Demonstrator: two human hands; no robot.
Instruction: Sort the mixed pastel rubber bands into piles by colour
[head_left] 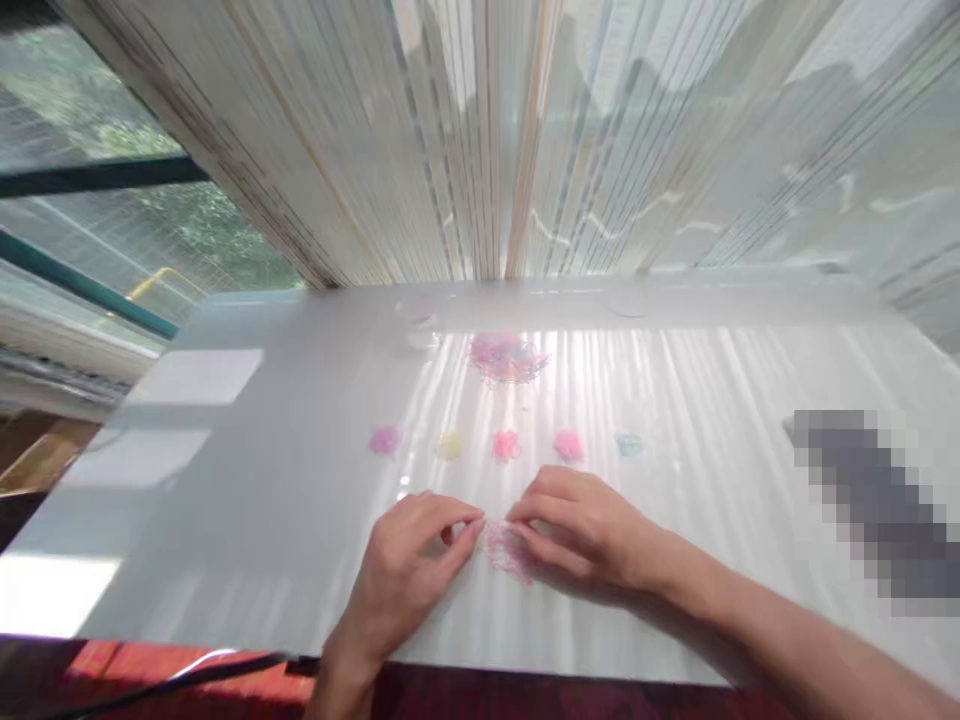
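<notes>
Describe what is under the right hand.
Beneath the right hand, white tabletop shows in shadow; pink strands show at its left edge. Whatever the hand covers cannot be seen.

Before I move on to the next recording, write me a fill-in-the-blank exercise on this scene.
The white table bears a row of ____ small coloured piles.
The row's second pile from the left is ____.
Of the left hand and right hand at the loose pink tangle, the ____ one is nearer the purple pile.

Missing words: five; yellow; left.

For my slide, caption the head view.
Left hand and right hand at a pink pile, five clumps lined up beyond.
</notes>
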